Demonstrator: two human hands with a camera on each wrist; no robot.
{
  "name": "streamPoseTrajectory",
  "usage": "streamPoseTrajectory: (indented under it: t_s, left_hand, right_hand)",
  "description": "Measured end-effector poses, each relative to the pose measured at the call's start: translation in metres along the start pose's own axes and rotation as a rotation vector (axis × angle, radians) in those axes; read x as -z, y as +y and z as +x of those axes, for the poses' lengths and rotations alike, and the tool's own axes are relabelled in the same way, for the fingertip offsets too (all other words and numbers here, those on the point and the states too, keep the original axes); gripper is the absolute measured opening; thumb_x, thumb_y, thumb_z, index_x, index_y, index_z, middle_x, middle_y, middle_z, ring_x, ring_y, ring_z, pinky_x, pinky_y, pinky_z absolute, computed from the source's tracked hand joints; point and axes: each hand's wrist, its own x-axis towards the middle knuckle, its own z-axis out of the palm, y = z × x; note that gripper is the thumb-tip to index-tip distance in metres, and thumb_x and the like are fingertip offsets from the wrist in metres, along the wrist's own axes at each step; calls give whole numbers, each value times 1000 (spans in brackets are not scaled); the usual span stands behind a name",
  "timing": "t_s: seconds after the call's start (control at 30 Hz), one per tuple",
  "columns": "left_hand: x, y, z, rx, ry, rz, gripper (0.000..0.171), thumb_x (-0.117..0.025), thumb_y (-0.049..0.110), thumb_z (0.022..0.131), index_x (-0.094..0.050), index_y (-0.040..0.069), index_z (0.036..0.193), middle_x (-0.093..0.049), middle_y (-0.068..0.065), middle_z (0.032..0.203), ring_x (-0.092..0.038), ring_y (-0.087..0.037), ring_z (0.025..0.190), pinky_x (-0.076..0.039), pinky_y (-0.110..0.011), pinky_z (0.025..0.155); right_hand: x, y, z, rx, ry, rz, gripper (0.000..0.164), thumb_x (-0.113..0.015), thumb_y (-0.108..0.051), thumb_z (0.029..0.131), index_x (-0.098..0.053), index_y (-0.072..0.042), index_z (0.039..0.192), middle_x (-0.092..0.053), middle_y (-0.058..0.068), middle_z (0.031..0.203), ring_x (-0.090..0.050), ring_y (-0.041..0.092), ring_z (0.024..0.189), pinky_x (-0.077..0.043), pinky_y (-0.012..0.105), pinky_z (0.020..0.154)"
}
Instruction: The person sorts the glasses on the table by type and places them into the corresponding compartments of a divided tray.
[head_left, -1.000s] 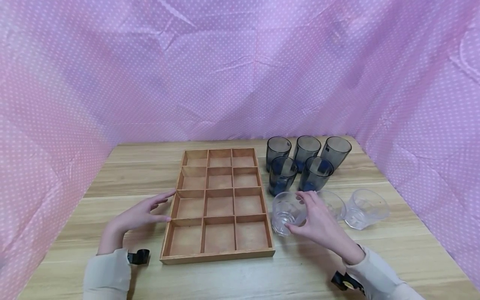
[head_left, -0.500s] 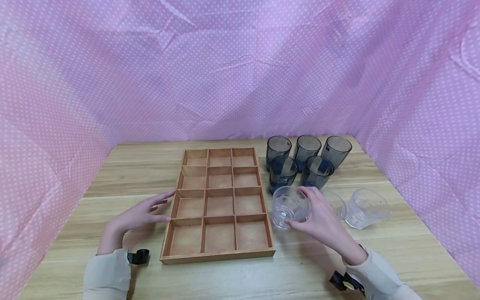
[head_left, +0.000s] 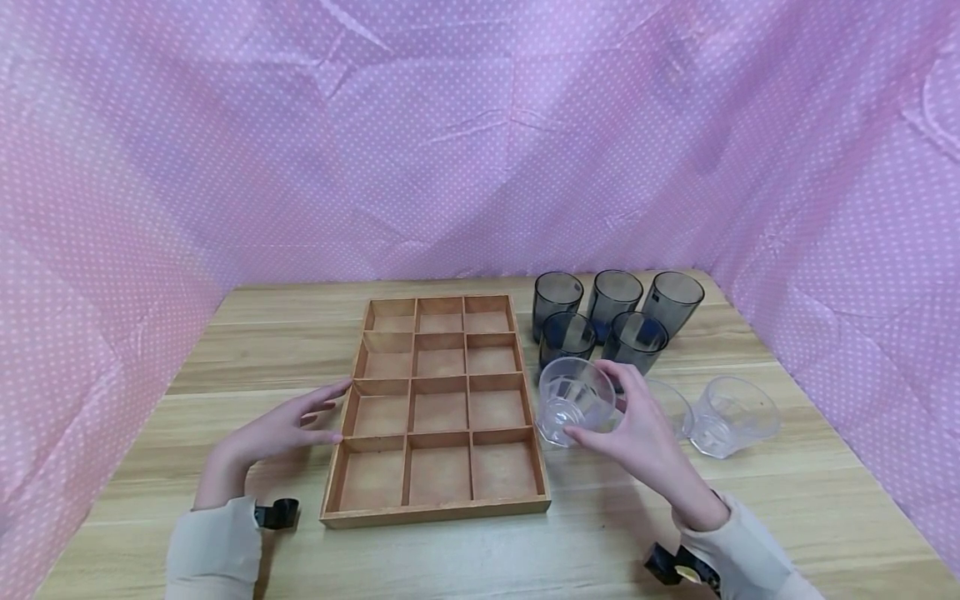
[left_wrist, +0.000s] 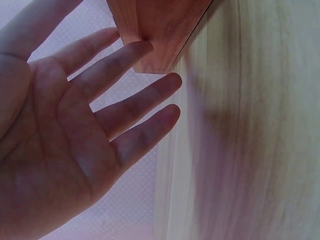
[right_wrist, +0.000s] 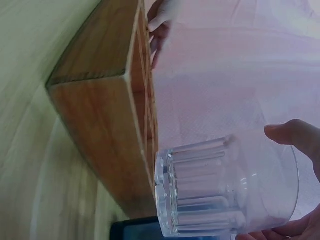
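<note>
My right hand grips a clear glass near its rim, thumb on the near side and fingers on the far side. In the right wrist view the glass hangs raised off the table, its fluted base close to the side of a wooden divided tray. My left hand rests with fingers spread at the left side of the tray. In the left wrist view the fingers are nearly straight, some of them touching the tray's wall.
Two more clear glasses stand at right: one partly behind my right hand, the other farther right. Several grey-tinted glasses stand in two rows behind. A pink dotted cloth surrounds the wooden table.
My right hand has lifted the clear glass off the table and moved it slightly back and to the left, toward the tray. The left hand has stayed in place.
</note>
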Motion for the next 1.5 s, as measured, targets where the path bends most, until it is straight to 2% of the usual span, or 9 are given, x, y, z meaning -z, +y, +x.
streamPoseTrajectory:
  t_s: [0.23,0.43,0.7,0.93,1.1,1.37,1.5]
  left_hand:
    - [1,1,-3,0,-2,-16,81,-67,23,91,-20,2,154,-22,-28,157,-31,-56,136,-30,-69,106]
    - [2,1,-5,18,-5,-25,80,-66,23,92,-20,3,154,-22,-28,157,-29,-56,137,-30,-70,106]
    - [3,0,-4,4,-10,-10,82,-66,24,91,-19,1,154,-21,-28,157,-34,-55,135,-33,-67,106]
    - [4,-1,-1,5,-12,-16,82,-65,24,92,-18,1,154,-19,-28,158,-34,-55,135,-33,-67,106]
    - [4,-1,-1,12,-13,-15,81,-65,24,92,-17,2,154,-19,-27,158,-35,-55,135,-33,-67,106]
    - [3,-3,2,32,-35,-18,82,-64,28,93,-15,7,155,-16,-24,160,-32,-52,138,-31,-68,107]
    - [2,-5,1,30,-42,-7,82,-64,28,93,-15,5,155,-17,-27,159,-32,-53,137,-30,-68,107]
  right_hand:
    - [-3,-11,5,-1,-3,38,81,-90,-17,65,-49,-1,133,-53,14,128,-53,28,119,-52,46,97]
    - [-11,-19,12,5,-28,156,80,-89,-10,65,-48,1,133,-52,16,131,-51,31,122,-47,48,103]
    - [-28,-31,21,-15,-53,260,84,-89,-7,64,-47,-1,136,-51,14,135,-49,29,128,-45,46,107]
    - [-46,-48,38,-39,-104,369,84,-89,-6,64,-47,-3,137,-49,13,136,-47,29,131,-43,44,110]
    - [-55,-61,50,-23,-120,360,84,-89,-9,64,-48,-7,137,-51,10,135,-47,26,130,-44,43,109]
    - [-69,-70,64,1,-97,390,83,-90,-6,62,-49,-3,134,-53,13,131,-49,26,126,-44,41,109]
    - [-83,-73,73,36,-106,392,81,-90,-6,62,-50,-2,132,-54,14,129,-51,26,125,-45,40,109]
